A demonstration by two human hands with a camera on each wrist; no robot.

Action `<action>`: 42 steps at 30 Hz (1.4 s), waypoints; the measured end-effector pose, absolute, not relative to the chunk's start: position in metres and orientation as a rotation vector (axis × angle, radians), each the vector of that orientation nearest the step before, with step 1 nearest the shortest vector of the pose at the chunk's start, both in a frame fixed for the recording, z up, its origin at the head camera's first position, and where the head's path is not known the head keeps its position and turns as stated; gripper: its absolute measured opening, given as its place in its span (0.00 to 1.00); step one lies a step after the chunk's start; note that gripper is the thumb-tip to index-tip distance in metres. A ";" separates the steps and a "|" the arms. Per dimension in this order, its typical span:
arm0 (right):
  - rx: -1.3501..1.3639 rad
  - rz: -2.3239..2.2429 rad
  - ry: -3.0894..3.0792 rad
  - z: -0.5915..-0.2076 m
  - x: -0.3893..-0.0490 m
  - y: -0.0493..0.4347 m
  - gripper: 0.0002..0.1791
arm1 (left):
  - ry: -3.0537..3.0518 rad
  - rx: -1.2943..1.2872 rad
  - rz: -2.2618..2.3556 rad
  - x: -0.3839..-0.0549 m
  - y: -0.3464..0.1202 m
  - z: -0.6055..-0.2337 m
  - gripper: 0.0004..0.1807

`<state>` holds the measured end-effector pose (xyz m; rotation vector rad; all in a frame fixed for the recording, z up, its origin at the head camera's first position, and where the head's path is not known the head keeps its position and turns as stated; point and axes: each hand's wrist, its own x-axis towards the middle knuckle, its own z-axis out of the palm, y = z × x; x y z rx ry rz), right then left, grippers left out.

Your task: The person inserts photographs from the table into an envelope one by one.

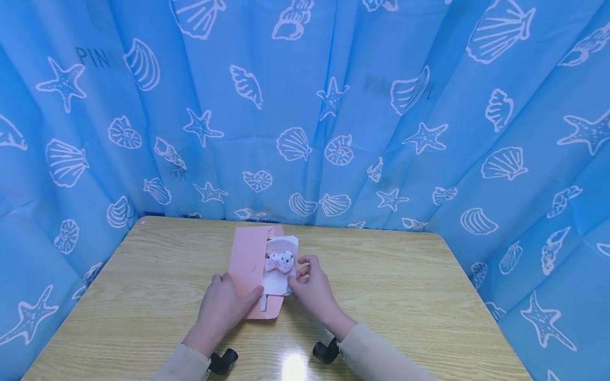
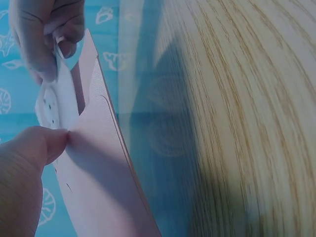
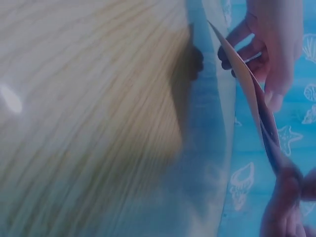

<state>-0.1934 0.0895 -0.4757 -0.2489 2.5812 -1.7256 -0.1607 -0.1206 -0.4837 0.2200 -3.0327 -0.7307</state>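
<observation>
A pink paper envelope (image 1: pixel 248 254) is held up over the wooden table, its opening toward the right. My left hand (image 1: pixel 221 304) grips its left part, with the thumb (image 2: pixel 47 140) pressed on the front near the opening. Partly out of the envelope is a white card (image 1: pixel 275 286) with a picture of two small white spotted animals. My right hand (image 1: pixel 314 288) pinches the card's right edge between thumb and fingers; the left wrist view shows this pinch at the upper left. The card's left part is hidden inside the envelope.
The light wooden table (image 1: pixel 405 296) carries a bright glare spot near its front. Behind and at both sides hangs a blue curtain (image 1: pixel 305 106) with white shells and starfish. Black wrist-camera parts (image 1: pixel 224 362) show below the wrists.
</observation>
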 end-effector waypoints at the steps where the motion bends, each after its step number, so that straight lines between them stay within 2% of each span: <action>1: -0.258 -1.728 2.584 -0.475 -0.193 0.088 0.21 | -3.033 0.221 -0.732 -0.161 -0.121 -0.484 0.54; 3: -0.292 -1.719 2.611 -0.473 -0.191 0.086 0.27 | -3.036 0.224 -0.727 -0.160 -0.121 -0.484 0.54; 5: -0.342 -1.688 2.657 -0.470 -0.190 0.084 0.28 | -3.039 0.231 -0.718 -0.160 -0.122 -0.484 0.54; 15: -0.473 -1.614 2.772 -0.461 -0.189 0.073 0.26 | -3.030 0.232 -0.707 -0.161 -0.124 -0.486 0.55; 28: -0.281 -1.398 2.790 -0.473 -0.188 0.065 0.20 | -3.021 0.208 -0.735 -0.161 -0.121 -0.486 0.56; 42: -0.365 -1.450 2.732 -0.482 -0.182 0.053 0.18 | -2.978 0.189 -0.728 -0.160 -0.118 -0.485 0.54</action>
